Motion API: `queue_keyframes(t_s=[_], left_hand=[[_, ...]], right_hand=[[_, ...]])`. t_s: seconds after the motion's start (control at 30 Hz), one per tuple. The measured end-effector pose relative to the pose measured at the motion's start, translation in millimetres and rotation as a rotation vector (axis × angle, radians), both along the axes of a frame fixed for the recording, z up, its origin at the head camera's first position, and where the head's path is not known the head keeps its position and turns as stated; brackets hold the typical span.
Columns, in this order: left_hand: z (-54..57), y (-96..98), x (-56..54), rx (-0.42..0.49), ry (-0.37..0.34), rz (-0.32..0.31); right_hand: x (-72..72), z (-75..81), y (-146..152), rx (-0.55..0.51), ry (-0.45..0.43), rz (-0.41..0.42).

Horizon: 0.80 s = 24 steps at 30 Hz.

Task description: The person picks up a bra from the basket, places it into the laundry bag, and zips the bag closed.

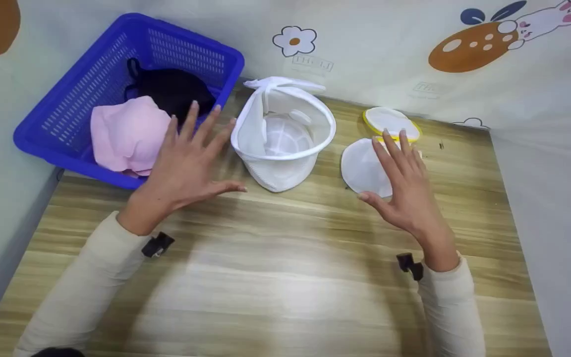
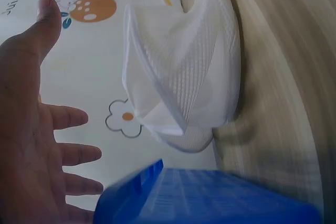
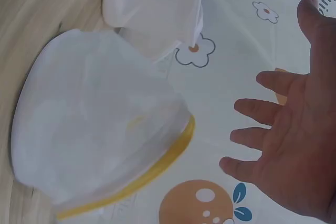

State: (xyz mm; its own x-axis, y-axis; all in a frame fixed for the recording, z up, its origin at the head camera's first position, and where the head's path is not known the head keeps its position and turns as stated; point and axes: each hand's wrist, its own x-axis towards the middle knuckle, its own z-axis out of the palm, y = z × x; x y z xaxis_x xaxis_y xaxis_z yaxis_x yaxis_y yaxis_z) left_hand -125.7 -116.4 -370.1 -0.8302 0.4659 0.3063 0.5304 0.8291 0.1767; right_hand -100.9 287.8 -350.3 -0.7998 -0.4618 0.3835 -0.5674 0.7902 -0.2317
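My left hand [image 1: 186, 158] is held with fingers spread over the near right side of the blue basket [image 1: 82, 166], gripping nothing. Inside the basket lie a pink bra [image 1: 129, 131] with a rounded cup and a black bra [image 1: 174, 89] with strap loops. Between the hands stands a white mesh laundry bag [image 1: 280, 171], its round mouth open upward. My right hand [image 1: 407, 191], fingers also spread, hovers over a white mesh bag with yellow trim [image 1: 362, 166]. The right wrist view shows a gap between that hand and the yellow-trimmed bag [image 3: 100, 114].
The wooden table [image 1: 265, 277] extends toward me, with a bright patch of light on it. A printed cloth [image 1: 365, 44] with flowers and a rabbit rises behind and at both sides. Small black clips sit at both wrists.
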Motion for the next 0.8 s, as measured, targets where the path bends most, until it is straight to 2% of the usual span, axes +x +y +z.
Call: queue_keyframes(t_s=[0.23,0.43,0.6,0.8], left_hand=[[10.6,-27.4,-4.9,0.073,-0.073,0.062],[18.6,-49.6,-11.7,0.119,-0.170,0.156],[19.8,-65.9,-18.9,0.152,-0.206,0.230],[22.4,-81.9,-28.4,0.161,-0.276,0.288]], right_hand=[[-9.3,0.3,-22,-0.166,0.110,-0.006],[-17.4,0.3,-37,-0.266,0.161,-0.015],[-25.3,-4.6,-49,-0.337,0.136,-0.050],[-36.0,-11.2,-60,-0.432,0.039,-0.106]])
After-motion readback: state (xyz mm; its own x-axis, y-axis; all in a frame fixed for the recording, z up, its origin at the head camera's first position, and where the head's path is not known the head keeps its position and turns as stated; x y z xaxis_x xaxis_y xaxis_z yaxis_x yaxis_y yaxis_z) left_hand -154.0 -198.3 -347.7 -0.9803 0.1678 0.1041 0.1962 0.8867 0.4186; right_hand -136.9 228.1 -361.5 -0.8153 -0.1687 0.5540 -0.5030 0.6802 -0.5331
